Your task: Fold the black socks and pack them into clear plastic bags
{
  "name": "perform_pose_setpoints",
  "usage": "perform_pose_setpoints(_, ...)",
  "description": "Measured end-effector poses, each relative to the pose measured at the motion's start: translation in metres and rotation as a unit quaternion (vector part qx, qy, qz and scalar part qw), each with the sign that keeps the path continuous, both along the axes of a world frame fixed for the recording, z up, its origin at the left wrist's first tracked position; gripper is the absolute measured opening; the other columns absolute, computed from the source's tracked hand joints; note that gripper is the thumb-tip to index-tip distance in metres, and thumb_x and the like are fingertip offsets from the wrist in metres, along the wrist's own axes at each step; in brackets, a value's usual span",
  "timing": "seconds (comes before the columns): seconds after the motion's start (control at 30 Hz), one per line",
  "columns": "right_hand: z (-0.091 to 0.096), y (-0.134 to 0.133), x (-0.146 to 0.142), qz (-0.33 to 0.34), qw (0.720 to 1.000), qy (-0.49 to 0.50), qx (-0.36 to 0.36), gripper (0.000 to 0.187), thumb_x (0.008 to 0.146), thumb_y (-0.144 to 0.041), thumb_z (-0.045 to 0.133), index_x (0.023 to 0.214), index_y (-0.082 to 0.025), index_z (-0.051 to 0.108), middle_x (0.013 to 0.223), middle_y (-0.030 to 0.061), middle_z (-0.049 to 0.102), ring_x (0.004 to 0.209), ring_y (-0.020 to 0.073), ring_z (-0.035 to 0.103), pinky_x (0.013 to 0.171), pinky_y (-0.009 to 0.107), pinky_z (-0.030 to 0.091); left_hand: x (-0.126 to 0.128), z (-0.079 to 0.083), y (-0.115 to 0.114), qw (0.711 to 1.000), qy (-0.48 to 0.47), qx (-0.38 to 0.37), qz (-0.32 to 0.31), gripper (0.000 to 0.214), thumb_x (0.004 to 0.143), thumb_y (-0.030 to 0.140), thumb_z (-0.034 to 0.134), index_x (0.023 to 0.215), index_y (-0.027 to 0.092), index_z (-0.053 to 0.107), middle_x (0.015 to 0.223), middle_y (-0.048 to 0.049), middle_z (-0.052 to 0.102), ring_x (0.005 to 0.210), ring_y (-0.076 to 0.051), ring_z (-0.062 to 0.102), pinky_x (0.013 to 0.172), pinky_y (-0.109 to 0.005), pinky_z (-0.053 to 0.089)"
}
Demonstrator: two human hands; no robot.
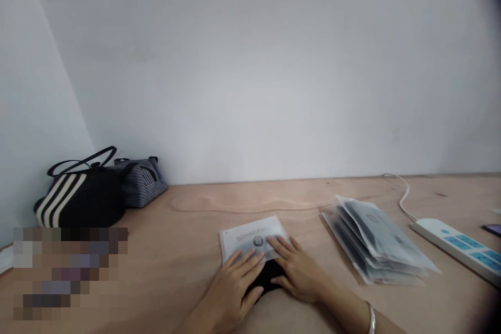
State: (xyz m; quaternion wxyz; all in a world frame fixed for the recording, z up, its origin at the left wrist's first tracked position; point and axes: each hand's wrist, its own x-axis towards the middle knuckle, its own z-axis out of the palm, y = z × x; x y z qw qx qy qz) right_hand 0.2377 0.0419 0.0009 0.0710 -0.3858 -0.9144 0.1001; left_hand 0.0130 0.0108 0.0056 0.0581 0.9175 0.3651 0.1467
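Note:
A frosted plastic bag (250,232) with printed lettering and a round dark logo lies flat on the wooden table in front of me. Black folded fabric (266,277) shows at its near edge; how far it reaches inside the bag cannot be told. My left hand (238,282) rests on the bag's near left part, fingers stretched out, thumb beside the black fabric. On the right side, my right hand (295,269) lies with extended fingers on the bag, its thumb at the fabric. A bracelet circles the right wrist.
A pile of several frosted bags (379,240) with dark contents lies to the right. Beyond it is a white power strip (462,245) with a cord (405,195). A black striped bag (82,195) and a smaller striped pouch (143,182) stand far left by the wall.

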Motion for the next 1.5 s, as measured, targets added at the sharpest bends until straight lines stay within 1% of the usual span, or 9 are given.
perform_pose_setpoints(0.2, 0.008, -0.010, 0.017, 0.032, 0.999, -0.001, -0.021, 0.064, 0.083, -0.047, 0.042, 0.138, -0.023, 0.018, 0.144, 0.0061, 0.012, 0.131, 0.0265, 0.010, 0.104, 0.048, 0.015, -0.008, -0.010, 0.006, 0.999, -0.029, 0.014, 0.014, 0.042, 0.089, 0.036, 0.041, 0.130, 0.032, 0.035, 0.133, 0.0015, 0.041, 0.122, -0.020, 0.037, 0.101, -0.043, 0.033)
perform_pose_setpoints(0.37, 0.007, -0.013, 0.024, 0.055, 0.998, 0.005, -0.021, 0.063, 0.083, -0.042, 0.044, 0.138, -0.023, 0.018, 0.144, 0.0065, 0.011, 0.131, 0.0256, 0.010, 0.104, 0.045, 0.018, -0.013, -0.012, 0.010, 0.998, -0.037, 0.056, -0.018, 0.042, 0.088, 0.033, 0.044, 0.129, 0.030, 0.036, 0.129, -0.0001, 0.046, 0.119, -0.020, 0.041, 0.100, -0.043, 0.034)
perform_pose_setpoints(0.6, -0.001, -0.011, 0.010, 0.006, 0.998, 0.033, 0.046, 0.040, 0.090, -0.031, 0.034, 0.129, -0.025, 0.039, 0.138, 0.0033, 0.032, 0.124, 0.0258, 0.031, 0.103, 0.051, 0.016, -0.012, -0.021, 0.019, 0.986, -0.077, 0.148, -0.025, 0.035, 0.089, 0.019, 0.042, 0.124, 0.025, 0.045, 0.121, -0.0007, 0.055, 0.111, -0.015, 0.051, 0.095, -0.033, 0.042)
perform_pose_setpoints(0.77, 0.005, -0.014, 0.015, 0.023, 0.997, 0.043, 0.059, 0.038, 0.088, -0.037, 0.039, 0.124, -0.026, 0.045, 0.134, 0.0027, 0.039, 0.122, 0.0233, 0.035, 0.105, 0.049, 0.011, -0.019, -0.013, 0.015, 0.987, -0.033, 0.138, -0.078, 0.054, 0.082, 0.035, 0.053, 0.131, 0.021, 0.035, 0.129, -0.0058, 0.046, 0.119, -0.024, 0.041, 0.097, -0.044, 0.037)
perform_pose_setpoints(0.9, 0.002, -0.013, 0.018, 0.046, 0.995, 0.036, 0.082, 0.037, 0.086, -0.030, 0.043, 0.122, -0.023, 0.047, 0.134, 0.0044, 0.039, 0.121, 0.0207, 0.037, 0.104, 0.043, 0.017, -0.019, -0.016, 0.016, 0.985, -0.058, 0.143, -0.074, 0.044, 0.086, 0.014, 0.041, 0.128, 0.023, 0.039, 0.125, -0.0034, 0.051, 0.116, -0.018, 0.046, 0.096, -0.036, 0.040)
perform_pose_setpoints(1.03, -0.011, -0.007, 0.012, 0.017, 0.984, 0.096, 0.149, 0.024, 0.084, -0.020, 0.043, 0.099, -0.026, 0.061, 0.114, 0.0029, 0.059, 0.104, 0.0175, 0.054, 0.100, 0.042, 0.022, -0.013, -0.023, 0.018, 0.979, -0.117, 0.143, -0.081, 0.038, 0.083, 0.007, 0.039, 0.115, 0.023, 0.053, 0.115, -0.0019, 0.059, 0.109, -0.015, 0.052, 0.091, -0.031, 0.045)
perform_pose_setpoints(1.17, -0.018, -0.004, 0.009, 0.009, 0.966, 0.179, 0.189, 0.017, 0.080, -0.014, 0.044, 0.078, -0.022, 0.058, 0.093, 0.0020, 0.067, 0.084, 0.0143, 0.059, 0.090, 0.038, 0.030, -0.007, -0.030, 0.014, 0.970, -0.200, 0.134, -0.024, 0.028, 0.082, 0.007, 0.036, 0.086, 0.022, 0.060, 0.100, -0.0013, 0.067, 0.095, -0.014, 0.061, 0.083, -0.028, 0.049)
perform_pose_setpoints(1.33, -0.016, -0.008, 0.008, -0.049, 0.970, 0.181, 0.153, 0.019, 0.069, -0.010, 0.049, 0.086, -0.019, 0.049, 0.080, 0.0016, 0.062, 0.076, 0.0158, 0.054, 0.077, 0.032, 0.034, -0.003, -0.035, 0.011, 0.963, -0.211, 0.084, 0.144, 0.025, 0.080, 0.012, 0.041, 0.099, 0.025, 0.050, 0.100, -0.0014, 0.065, 0.087, -0.017, 0.063, 0.073, -0.029, 0.051)
perform_pose_setpoints(1.5, -0.015, -0.010, 0.006, -0.127, 0.978, 0.119, 0.116, 0.022, 0.069, -0.010, 0.050, 0.088, -0.021, 0.050, 0.087, 0.0014, 0.059, 0.085, 0.0189, 0.050, 0.075, 0.031, 0.030, -0.003, -0.029, 0.015, 0.970, -0.192, 0.003, 0.147, 0.022, 0.079, 0.011, 0.043, 0.093, 0.026, 0.050, 0.105, 0.0013, 0.063, 0.097, -0.016, 0.059, 0.082, -0.030, 0.048)
